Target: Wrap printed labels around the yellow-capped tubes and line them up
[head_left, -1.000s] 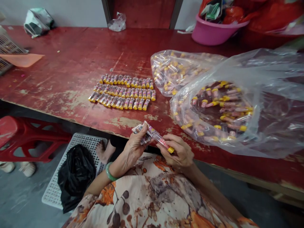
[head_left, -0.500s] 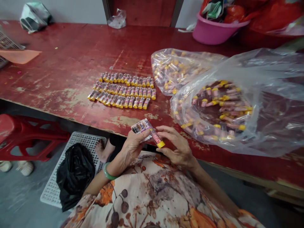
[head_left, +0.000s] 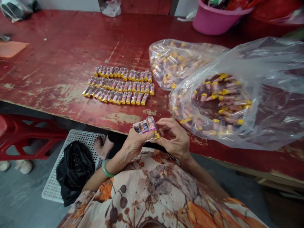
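Observation:
In the head view, my left hand (head_left: 136, 142) is closed, its thumb pressed over a few small printed labels (head_left: 140, 127). Against their right side lies a small clear tube (head_left: 151, 124) with a printed front and a yellow cap. My right hand (head_left: 175, 137) is at the tube, thumb by the cap and fingers curled behind; its fingertips are partly hidden. Beyond my hands, several capped tubes (head_left: 118, 85) lie side by side in three rows, caps towards me. To the right, an open clear plastic bag (head_left: 268, 95) holds many pink-filled tubes with yellow caps.
Behind the open bag lies another clear bag (head_left: 166, 63) of tubes. A pink basin (head_left: 213, 22) stands at the back of the worn red table (head_left: 66, 34). Below left are a red stool (head_left: 30, 136), a white crate (head_left: 52, 186) and a black bag (head_left: 74, 172).
The tube has tilted from slanting down-right to more upright and now lies against the labels, its printed front showing. My right hand has closed in on it. The camera view has shifted slightly.

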### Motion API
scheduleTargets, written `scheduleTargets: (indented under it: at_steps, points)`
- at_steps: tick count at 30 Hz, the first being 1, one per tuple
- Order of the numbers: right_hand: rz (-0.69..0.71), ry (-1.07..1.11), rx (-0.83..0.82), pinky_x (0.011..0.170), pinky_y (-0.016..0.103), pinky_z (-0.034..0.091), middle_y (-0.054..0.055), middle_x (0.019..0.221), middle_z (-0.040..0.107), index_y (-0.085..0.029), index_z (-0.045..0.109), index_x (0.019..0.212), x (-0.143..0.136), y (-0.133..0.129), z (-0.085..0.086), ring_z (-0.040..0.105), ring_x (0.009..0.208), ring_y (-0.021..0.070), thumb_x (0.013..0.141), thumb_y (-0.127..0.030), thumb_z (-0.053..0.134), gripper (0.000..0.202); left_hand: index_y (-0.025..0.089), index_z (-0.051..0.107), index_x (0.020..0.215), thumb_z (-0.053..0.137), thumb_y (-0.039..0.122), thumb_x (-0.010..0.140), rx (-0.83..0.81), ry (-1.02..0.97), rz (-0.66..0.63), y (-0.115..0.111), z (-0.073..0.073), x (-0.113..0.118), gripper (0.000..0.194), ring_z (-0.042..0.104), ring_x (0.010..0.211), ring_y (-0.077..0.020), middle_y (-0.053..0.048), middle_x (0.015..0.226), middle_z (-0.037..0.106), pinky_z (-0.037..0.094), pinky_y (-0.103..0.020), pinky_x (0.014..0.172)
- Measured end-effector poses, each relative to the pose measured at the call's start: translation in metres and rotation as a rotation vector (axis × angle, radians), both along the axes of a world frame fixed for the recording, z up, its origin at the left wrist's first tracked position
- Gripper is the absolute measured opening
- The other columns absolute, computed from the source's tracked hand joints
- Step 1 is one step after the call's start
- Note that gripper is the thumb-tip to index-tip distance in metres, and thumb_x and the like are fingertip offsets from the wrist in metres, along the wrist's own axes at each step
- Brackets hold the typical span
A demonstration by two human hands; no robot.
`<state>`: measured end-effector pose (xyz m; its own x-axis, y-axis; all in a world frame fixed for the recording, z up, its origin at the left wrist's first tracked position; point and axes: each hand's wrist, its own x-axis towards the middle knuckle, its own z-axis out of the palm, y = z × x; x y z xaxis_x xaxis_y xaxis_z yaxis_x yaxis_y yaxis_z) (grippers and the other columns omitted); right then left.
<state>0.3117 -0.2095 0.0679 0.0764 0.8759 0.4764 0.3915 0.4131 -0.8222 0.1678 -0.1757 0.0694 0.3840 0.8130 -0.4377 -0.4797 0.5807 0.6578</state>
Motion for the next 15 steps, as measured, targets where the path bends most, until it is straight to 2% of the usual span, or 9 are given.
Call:
scheduleTargets:
  at_steps: [5,9,15]
  points:
    - [0.0,-0.086,0.086,0.063,0.029,0.053,0.006,0.102,0.064,-0.023,0.063,0.106,0.005,-0.007,0.002,0.062,0.076,0.0148,0.078,-0.023,0.071,0.029,0.013,0.07,0.078,0.092,0.025,0.044,0.007,-0.023,-0.017,0.003,-0.002,-0.002,0.042,0.061,0.065,-0.0134,-0.003,0.074,0.069,0.049,-0.026,0.067]
    - [-0.089,-0.169,0.2,0.07,0.031,0.054,0.005,0.093,0.068,-0.024,0.066,0.101,0.001,-0.009,0.003,0.066,0.082,0.0173,0.08,-0.014,0.065,0.023,0.014,0.07,0.077,0.09,0.024,0.05,0.037,-0.055,-0.025,0.004,-0.005,-0.002,0.035,0.059,0.063,-0.0112,-0.001,0.072,0.067,0.048,-0.024,0.066]
    - [-0.229,-0.312,0.429,0.061,0.025,0.054,0.004,0.092,0.069,-0.026,0.066,0.109,-0.007,-0.01,-0.012,0.066,0.077,0.0154,0.078,-0.005,0.062,0.037,0.014,0.07,0.076,0.091,0.025,0.047,0.011,-0.021,-0.012,0.001,-0.004,0.0,0.037,0.061,0.067,-0.0135,-0.002,0.076,0.068,0.05,-0.027,0.068]
